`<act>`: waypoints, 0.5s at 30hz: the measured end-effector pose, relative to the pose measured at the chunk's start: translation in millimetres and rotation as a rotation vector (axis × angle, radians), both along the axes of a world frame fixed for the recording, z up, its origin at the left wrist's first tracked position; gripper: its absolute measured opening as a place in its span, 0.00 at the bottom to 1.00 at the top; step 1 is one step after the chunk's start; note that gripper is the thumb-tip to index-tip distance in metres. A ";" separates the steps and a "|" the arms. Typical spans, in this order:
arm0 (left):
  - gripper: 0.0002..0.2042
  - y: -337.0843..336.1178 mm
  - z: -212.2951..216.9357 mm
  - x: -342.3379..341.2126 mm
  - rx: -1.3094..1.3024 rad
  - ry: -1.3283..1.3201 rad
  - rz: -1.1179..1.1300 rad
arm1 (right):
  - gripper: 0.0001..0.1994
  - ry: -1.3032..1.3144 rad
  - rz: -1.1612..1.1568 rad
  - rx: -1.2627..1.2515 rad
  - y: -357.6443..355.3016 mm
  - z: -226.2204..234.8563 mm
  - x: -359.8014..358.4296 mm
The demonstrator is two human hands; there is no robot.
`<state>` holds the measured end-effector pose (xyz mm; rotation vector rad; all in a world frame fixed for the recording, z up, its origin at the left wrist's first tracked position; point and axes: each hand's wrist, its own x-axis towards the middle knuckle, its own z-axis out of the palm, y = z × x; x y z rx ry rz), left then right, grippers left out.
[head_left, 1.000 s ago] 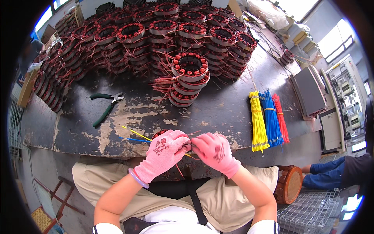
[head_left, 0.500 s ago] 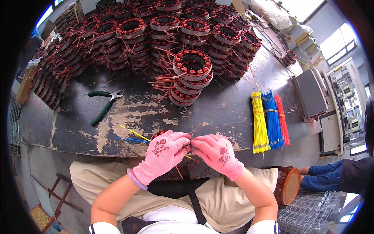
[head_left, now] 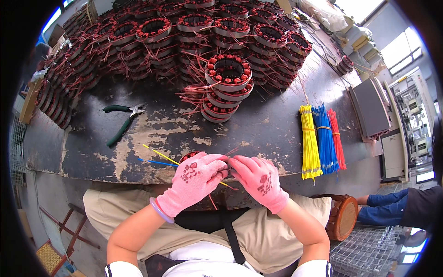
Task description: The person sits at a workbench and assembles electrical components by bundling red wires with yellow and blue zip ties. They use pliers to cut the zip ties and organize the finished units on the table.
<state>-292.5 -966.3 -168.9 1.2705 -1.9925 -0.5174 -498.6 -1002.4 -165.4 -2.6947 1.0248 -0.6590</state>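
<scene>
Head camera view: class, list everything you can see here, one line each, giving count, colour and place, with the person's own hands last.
Wound stators: many, copper-red, heaped across far side of bench.
Near stack: one, copper-red and silver, bench middle.
Pliers: one, green-handled, bench left.
Sleeve bundles: three, yellow, blue, red, bench right.
Loose strands: one yellow, one blue, near edge.
Bench: one, dark, worn.
Wooden stool: one, brown, lower right.
Left hand: pink glove, pinching wires.
Right hand: pink glove, meeting left.
</scene>
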 end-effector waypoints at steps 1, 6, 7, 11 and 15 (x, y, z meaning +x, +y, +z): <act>0.05 -0.3 -0.1 0.5 -0.006 -0.004 -0.007 | 0.13 -0.035 0.011 0.083 -2.8 -3.6 -0.3; 0.06 0.8 0.1 2.3 -0.003 -0.011 -0.033 | 0.08 -0.449 -0.186 1.596 -9.0 11.7 -2.9; 0.06 0.7 -0.6 2.8 -0.014 0.001 -0.041 | 0.08 -0.370 -0.123 1.233 -6.6 13.9 -5.4; 0.07 0.5 -3.8 3.9 -0.023 0.008 -0.046 | 0.09 -0.066 0.070 0.265 -2.4 20.2 -2.6; 0.07 -0.7 1.2 1.2 -0.028 -0.030 -0.056 | 0.10 -0.100 0.010 0.569 -11.1 8.5 -0.7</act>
